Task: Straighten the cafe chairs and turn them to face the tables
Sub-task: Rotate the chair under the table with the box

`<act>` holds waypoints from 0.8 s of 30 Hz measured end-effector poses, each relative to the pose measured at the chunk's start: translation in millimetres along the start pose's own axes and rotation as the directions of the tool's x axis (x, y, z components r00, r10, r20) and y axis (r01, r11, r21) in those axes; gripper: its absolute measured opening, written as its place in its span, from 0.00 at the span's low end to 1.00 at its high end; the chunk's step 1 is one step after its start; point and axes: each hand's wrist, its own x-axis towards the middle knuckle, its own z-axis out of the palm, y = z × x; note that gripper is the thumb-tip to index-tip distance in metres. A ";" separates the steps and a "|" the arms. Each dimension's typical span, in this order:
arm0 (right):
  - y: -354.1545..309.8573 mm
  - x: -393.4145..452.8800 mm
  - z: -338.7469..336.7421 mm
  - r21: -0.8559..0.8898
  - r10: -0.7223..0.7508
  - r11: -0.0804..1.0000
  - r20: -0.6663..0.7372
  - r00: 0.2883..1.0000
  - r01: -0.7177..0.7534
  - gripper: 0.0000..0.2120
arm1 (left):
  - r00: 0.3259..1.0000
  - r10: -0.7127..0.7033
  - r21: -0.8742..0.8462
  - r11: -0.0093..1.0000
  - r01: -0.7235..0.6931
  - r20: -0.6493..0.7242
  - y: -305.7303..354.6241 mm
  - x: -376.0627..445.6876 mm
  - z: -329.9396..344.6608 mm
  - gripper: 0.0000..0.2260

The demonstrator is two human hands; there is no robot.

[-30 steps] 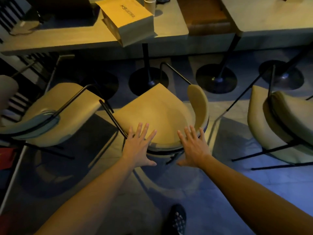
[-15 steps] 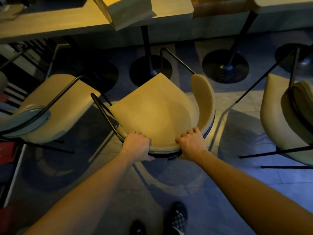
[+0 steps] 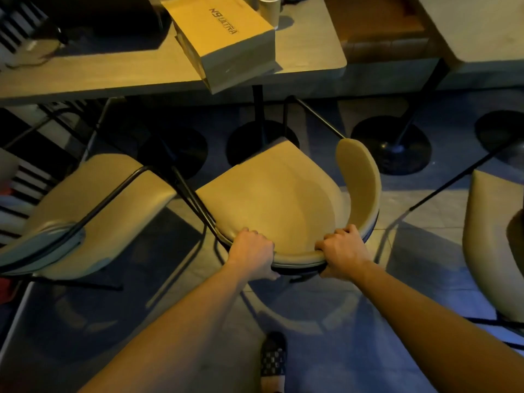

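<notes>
Both hands, left hand and right hand, clamp the rear rim of the middle chair, seat pointing at the table, likely for steering it square, neighbouring chair touching its left frame.

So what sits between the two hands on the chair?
In the head view, only the chair's bare curved back rim runs between the left hand and right hand; both grip it.

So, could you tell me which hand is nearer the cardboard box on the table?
Left. The left hand lies almost directly below the cardboard box; the right hand is farther right.
</notes>
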 end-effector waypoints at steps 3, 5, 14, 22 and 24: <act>18.1 24.7 -12.4 0.005 0.008 1.000 0.004 1.000 -0.008 0.25 | 1.000 0.006 -0.010 1.000 -0.006 -0.009 -14.7 27.8 -9.2 0.28; 26.8 35.5 -14.8 0.006 -0.006 1.000 0.009 1.000 0.006 0.25 | 0.999 0.027 -0.016 1.000 -0.027 -0.020 -20.8 41.5 -11.7 0.28; 29.1 40.0 -5.5 -0.010 -0.047 0.999 -0.073 0.996 0.046 0.28 | 0.998 0.041 -0.021 0.999 -0.042 -0.051 -23.1 46.5 -7.5 0.32; 42.5 -14.7 -9.5 0.134 0.123 0.986 -0.204 0.971 -0.097 0.64 | 0.972 -0.157 -0.111 0.984 0.139 -0.174 -11.6 16.2 -29.2 0.66; 56.1 -43.1 -14.5 0.157 0.142 0.982 -0.231 0.962 -0.108 0.63 | 0.952 -0.185 -0.138 0.978 0.155 -0.243 -0.6 4.1 -47.4 0.66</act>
